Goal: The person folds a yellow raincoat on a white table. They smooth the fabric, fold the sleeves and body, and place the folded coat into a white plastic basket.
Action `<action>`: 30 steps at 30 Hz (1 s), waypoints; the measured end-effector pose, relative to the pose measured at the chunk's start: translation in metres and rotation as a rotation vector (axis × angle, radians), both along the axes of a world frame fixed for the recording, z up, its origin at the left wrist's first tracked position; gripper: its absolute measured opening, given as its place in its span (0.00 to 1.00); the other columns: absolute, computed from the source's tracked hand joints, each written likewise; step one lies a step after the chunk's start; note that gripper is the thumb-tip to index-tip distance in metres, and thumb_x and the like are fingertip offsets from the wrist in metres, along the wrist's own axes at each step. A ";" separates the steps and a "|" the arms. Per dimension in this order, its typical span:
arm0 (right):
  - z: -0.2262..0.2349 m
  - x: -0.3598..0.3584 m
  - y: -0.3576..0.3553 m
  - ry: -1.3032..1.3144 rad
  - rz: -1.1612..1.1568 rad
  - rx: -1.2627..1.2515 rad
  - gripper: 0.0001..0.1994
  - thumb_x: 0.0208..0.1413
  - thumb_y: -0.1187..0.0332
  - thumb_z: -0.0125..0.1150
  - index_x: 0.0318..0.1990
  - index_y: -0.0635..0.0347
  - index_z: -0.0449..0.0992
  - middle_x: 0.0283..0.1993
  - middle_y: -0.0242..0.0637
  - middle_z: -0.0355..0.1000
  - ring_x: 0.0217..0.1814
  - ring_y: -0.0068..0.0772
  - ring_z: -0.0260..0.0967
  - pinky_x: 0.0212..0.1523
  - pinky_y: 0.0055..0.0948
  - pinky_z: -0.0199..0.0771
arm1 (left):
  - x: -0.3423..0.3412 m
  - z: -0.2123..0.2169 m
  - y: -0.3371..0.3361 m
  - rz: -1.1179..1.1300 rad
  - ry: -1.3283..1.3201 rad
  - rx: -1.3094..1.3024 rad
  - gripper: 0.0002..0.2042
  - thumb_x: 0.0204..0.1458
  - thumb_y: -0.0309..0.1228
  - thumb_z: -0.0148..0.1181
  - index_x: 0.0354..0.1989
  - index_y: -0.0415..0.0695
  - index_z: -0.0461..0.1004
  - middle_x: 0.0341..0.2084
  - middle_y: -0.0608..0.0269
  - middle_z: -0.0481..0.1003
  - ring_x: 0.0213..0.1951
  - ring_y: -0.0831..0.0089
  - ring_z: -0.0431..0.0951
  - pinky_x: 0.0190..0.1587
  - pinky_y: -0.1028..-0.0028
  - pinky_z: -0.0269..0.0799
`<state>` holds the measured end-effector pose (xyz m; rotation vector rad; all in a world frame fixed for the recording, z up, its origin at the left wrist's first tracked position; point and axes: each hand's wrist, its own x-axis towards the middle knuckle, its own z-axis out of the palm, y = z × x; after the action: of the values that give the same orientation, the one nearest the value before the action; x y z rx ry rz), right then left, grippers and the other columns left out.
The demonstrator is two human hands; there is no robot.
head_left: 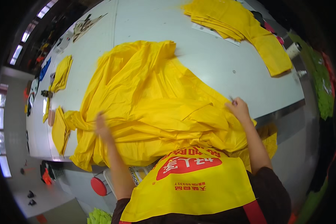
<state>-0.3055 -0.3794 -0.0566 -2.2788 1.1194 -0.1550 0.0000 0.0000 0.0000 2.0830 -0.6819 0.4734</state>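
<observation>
A large crumpled yellow fabric sheet [149, 100] lies spread over the grey table [220, 63] in front of me. My left hand [102, 127] presses on the sheet's lower left part, blurred with motion, fingers on the cloth. My right hand [238, 108] rests on the sheet's right edge near the table's front rim, pinching the fabric; a small dark object pokes out by its fingers. A yellow apron with a red patch [190, 179] covers my chest at the bottom.
A stack of folded yellow pieces [231, 22] lies at the far right of the table, smaller yellow piles [61, 72] at the left. A red stool [99, 186] stands below the table edge. Green fabric [321, 82] hangs at the right.
</observation>
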 end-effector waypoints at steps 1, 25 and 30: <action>0.003 -0.010 0.007 0.006 0.073 -0.133 0.21 0.43 0.56 0.67 0.27 0.64 0.65 0.26 0.46 0.69 0.27 0.44 0.67 0.30 0.33 0.67 | -0.007 -0.003 0.000 0.021 0.004 -0.011 0.15 0.51 0.30 0.57 0.46 0.38 0.70 0.41 0.54 0.74 0.46 0.61 0.73 0.51 0.67 0.66; -0.028 0.164 -0.066 -0.177 -0.021 -0.179 0.14 0.47 0.58 0.62 0.33 0.60 0.72 0.32 0.42 0.72 0.37 0.48 0.70 0.36 0.39 0.69 | -0.015 -0.085 -0.088 -0.334 0.100 0.597 0.41 0.39 0.50 0.65 0.59 0.38 0.58 0.60 0.38 0.53 0.62 0.45 0.51 0.61 0.47 0.43; -0.012 0.207 -0.105 -0.177 -0.077 -0.361 0.12 0.50 0.60 0.59 0.35 0.59 0.72 0.34 0.42 0.71 0.38 0.49 0.69 0.37 0.40 0.69 | 0.001 -0.064 -0.151 -0.124 -0.067 0.619 0.26 0.45 0.35 0.61 0.52 0.38 0.64 0.50 0.46 0.65 0.57 0.48 0.60 0.58 0.56 0.54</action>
<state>-0.0985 -0.4843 -0.0690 -2.4725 1.1599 -0.6222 0.0013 -0.1510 -0.0638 2.5812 -1.0953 0.2810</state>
